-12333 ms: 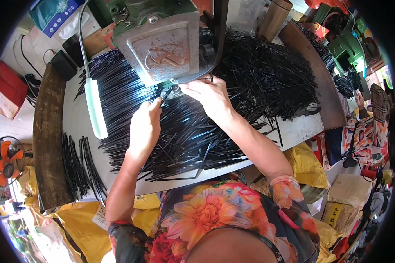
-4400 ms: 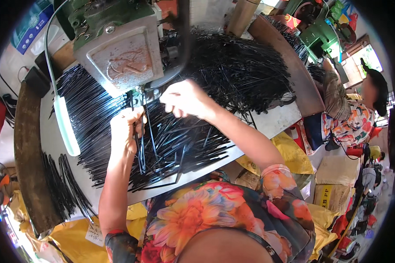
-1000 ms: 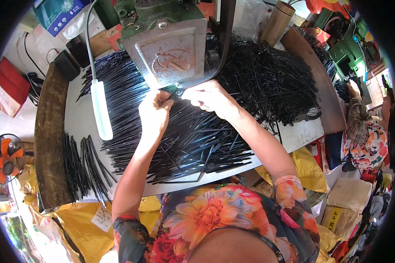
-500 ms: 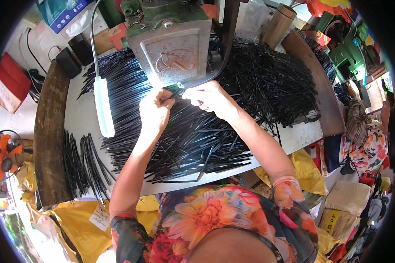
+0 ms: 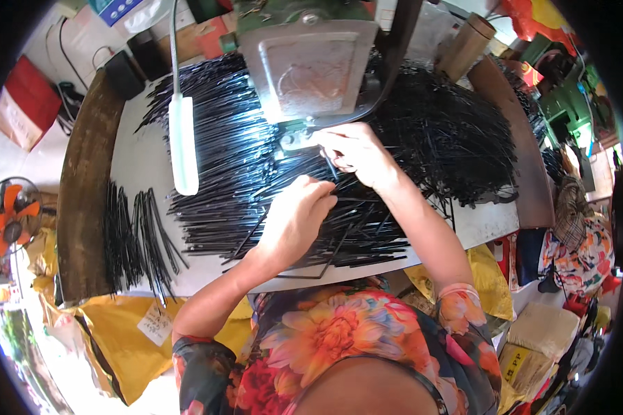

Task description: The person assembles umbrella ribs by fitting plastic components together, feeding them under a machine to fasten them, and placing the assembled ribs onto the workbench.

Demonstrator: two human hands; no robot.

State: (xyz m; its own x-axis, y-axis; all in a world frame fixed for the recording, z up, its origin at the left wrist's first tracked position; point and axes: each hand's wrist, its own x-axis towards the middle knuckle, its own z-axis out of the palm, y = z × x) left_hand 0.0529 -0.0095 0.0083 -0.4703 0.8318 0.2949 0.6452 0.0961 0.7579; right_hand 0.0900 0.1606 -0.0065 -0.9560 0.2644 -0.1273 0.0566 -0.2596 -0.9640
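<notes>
My right hand [image 5: 358, 155] is just right of the small metal jaw [image 5: 294, 140] under the machine head [image 5: 310, 66], its fingers bent and pinched. A short length of thin black strip [image 5: 331, 167] juts down from those fingers. Nearer to me, my left hand [image 5: 294, 216] is above the spread of black strips [image 5: 218, 180], fingers curled and thumb against them. Its fingertips are close to the lower end of the short length. What the left fingers hold, if anything, is hidden behind them.
A white lamp [image 5: 183, 145] on a bent stalk hangs left of the machine. Denser black strips [image 5: 450, 131] heap at right, a small bundle [image 5: 135, 238] lies at left. Curved side boards [image 5: 83, 214] edge the table. Another person's patterned sleeve [image 5: 571, 211] shows far right.
My left hand has left the metal jaw and come down toward me over the strips. My right hand has shifted slightly right. The whole view has swung a little, moving the machine up and right.
</notes>
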